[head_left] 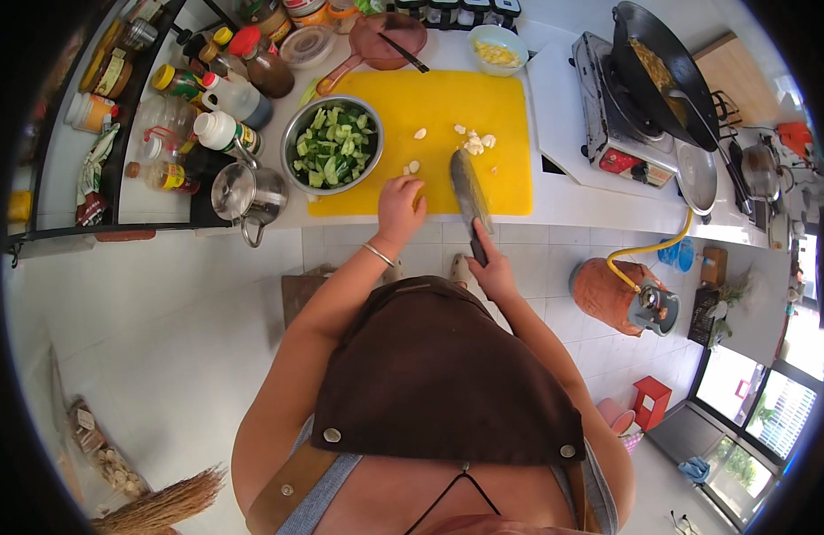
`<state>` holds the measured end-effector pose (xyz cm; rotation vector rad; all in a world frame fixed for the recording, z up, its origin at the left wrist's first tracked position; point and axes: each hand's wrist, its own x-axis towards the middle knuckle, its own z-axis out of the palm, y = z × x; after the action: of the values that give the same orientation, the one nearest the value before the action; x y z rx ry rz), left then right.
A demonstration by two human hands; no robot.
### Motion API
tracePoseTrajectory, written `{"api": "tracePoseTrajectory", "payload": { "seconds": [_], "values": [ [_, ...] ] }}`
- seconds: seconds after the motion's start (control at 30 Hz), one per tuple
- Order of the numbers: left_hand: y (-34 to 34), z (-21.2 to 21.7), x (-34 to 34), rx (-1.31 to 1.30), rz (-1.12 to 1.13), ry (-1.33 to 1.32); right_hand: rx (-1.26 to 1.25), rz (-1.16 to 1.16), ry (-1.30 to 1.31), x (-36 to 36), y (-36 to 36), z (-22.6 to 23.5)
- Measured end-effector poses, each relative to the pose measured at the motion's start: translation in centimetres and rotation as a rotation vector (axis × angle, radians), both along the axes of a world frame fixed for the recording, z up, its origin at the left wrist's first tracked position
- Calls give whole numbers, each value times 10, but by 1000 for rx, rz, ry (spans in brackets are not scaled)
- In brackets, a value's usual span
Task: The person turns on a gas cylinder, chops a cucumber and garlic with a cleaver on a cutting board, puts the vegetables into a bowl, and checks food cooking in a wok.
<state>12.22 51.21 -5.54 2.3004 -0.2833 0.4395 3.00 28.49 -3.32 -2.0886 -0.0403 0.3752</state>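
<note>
My right hand (494,269) grips the dark handle of a kitchen knife (466,185). Its broad blade lies over the yellow cutting board (512,189), tip pointing away from me. Just beyond the tip is a cluster of peeled, partly broken garlic (475,144). My left hand (399,209) is at the board's near edge, fingers curled in; whatever they may hold is hidden. A few loose garlic cloves (414,167) lie right by its fingertips, and a single clove (420,134) sits farther off. Left of them, a steel bowl (286,147) full of chopped cucumber (333,147) overlaps the board.
Bottles and jars (269,73) crowd the left, with a steel pot (251,192) nearby. Behind the board are a reddish pan (389,40) and a bowl of yellowish pieces (496,51). A wok (630,22) sits on the gas stove (626,165) at right; a gas cylinder (652,309) stands below.
</note>
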Motion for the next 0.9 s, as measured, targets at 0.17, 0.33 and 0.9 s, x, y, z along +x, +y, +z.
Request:
{"api": "tracePoseTrajectory", "payload": {
  "seconds": [0.17,0.33,0.9],
  "values": [
    [-61,-8,-8,-371,23,435,883,-295,375,9,-19,48],
    [-103,-22,48,-504,-12,454,935,-382,349,12,-29,58],
    [-58,1,44,216,-78,-3,193,-200,157,-14,-26,45]
  ]
}}
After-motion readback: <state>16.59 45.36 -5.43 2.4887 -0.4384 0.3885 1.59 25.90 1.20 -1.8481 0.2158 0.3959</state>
